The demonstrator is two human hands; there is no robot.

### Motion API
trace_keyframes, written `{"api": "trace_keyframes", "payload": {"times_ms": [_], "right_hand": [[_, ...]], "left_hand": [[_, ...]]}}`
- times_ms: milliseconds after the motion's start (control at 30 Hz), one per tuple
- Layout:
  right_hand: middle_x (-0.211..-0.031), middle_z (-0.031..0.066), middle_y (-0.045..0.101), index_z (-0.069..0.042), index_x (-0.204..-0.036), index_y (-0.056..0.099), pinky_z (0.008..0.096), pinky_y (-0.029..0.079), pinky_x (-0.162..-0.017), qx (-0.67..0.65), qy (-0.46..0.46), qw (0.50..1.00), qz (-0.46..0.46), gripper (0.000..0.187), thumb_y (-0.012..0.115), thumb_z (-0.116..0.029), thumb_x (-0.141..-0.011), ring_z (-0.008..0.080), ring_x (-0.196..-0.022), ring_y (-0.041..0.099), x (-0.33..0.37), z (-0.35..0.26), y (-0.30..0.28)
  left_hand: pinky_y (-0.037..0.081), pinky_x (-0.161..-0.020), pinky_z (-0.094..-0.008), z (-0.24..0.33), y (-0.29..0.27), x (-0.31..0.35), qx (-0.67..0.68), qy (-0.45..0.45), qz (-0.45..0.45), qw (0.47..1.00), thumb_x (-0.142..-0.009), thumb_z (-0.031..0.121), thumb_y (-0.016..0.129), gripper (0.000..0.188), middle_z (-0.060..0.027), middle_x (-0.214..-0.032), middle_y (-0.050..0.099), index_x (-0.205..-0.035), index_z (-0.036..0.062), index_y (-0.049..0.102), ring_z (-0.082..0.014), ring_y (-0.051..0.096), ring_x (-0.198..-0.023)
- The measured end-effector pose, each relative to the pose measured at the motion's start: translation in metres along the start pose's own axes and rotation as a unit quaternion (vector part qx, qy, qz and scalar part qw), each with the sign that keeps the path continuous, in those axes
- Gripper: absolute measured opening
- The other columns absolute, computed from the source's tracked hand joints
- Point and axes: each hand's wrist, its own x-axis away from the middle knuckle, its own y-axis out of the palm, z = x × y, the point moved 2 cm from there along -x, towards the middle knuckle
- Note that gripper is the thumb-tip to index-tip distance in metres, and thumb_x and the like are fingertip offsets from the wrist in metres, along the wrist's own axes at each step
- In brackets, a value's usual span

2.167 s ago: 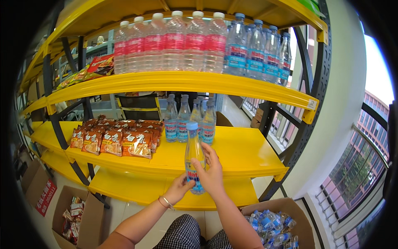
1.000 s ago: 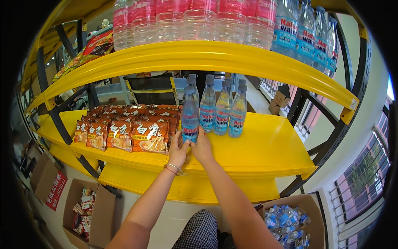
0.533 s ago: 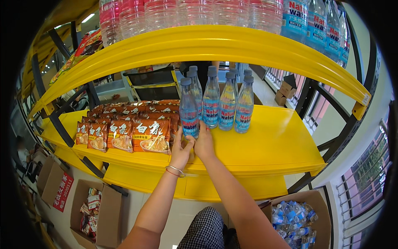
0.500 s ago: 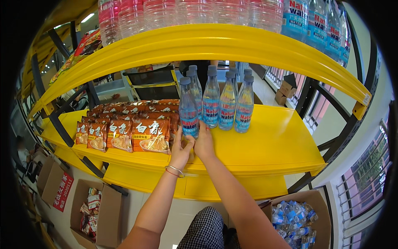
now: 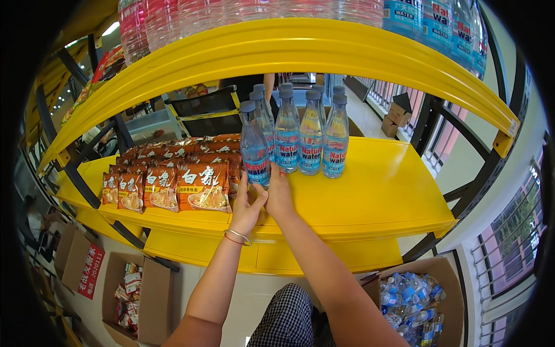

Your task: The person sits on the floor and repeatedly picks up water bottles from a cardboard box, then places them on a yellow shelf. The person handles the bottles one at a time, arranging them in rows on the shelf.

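- The yellow shelf [image 5: 381, 191] runs from lower left to right; its front edge passes just below both wrists, and its right half is bare yellow surface up to the right-hand corner.
- A second yellow shelf board [image 5: 300, 52] hangs overhead, carrying large bottles, and limits the room above the bottle caps.
- Black diagonal frame bars [image 5: 430, 124] close off the right end of the rack.
- The water bottle [image 5: 255, 151] is clear plastic with a grey cap and a blue label with a red band. It stands upright on the shelf near the front, at the left front of the bottle group.
- The row of matching bottles [image 5: 312, 136] stands just behind and to the right of it, close together.
- The orange snack packets [image 5: 173, 185] lie in rows just to its left.
- The left hand [image 5: 247, 207] is cupped against the bottle's lower left side, fingers [image 5: 243, 184] raised along the base.
- The right hand [image 5: 280, 194] is pressed to the lower right side, fingers curled on the bottle. Both hands enclose the base between them.
- A cardboard box of small bottles [image 5: 413, 301] sits on the floor at lower right.
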Motion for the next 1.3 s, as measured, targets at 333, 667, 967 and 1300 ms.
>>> {"api": "trace_keyframes", "payload": {"times_ms": [333,667,967,1300], "right_hand": [[-0.118,0.0265,0.050,0.003,-0.124,0.040,0.0427,0.042,-0.089,0.006,0.033,0.999,-0.016,0.061,0.070,-0.008,-0.073,0.0427,-0.106,0.050,0.001,0.000,-0.002],[-0.110,0.0286,0.054,0.005,-0.126,0.036,0.0458,0.044,-0.084,0.047,0.053,0.997,-0.027,0.066,0.069,-0.009,-0.071,0.0447,-0.101,0.052,0.009,-0.009,-0.008],[-0.098,0.0151,0.064,0.000,-0.092,0.066,0.0374,0.041,-0.088,0.411,-0.040,0.876,-0.249,0.027,0.052,-0.018,-0.079,0.0278,-0.099,0.057,0.043,-0.025,-0.016],[-0.127,0.0160,0.049,-0.003,-0.107,0.059,0.0400,0.034,-0.104,0.255,-0.125,0.951,-0.121,0.030,0.055,-0.009,-0.077,0.0329,-0.124,0.039,0.222,0.036,-0.163]], "left_hand": [[0.028,-0.104,-0.0318,-0.003,0.003,0.001,-0.063,0.022,0.032,0.997,-0.085,0.019,0.061,0.074,-0.0152,-0.141,0.032,-0.143,0.0002,0.019,-0.0227,0.033,-0.127],[0.032,-0.101,-0.0318,0.002,-0.001,-0.001,-0.049,0.039,0.044,0.997,-0.085,0.018,0.062,0.070,-0.0167,-0.138,0.038,-0.141,-0.0010,0.024,-0.0233,0.039,-0.126],[0.011,-0.112,-0.0345,-0.003,-0.021,-0.011,-0.233,0.034,0.048,0.971,-0.091,0.034,0.052,0.069,-0.0148,-0.150,0.018,-0.143,0.0007,0.022,-0.0249,0.015,-0.139],[0.034,-0.105,-0.0343,-0.032,-0.023,-0.038,-0.021,0.023,0.004,1.000,-0.088,0.021,0.061,0.069,-0.0137,-0.148,0.021,-0.142,0.0025,0.022,-0.0232,0.031,-0.131]]}}
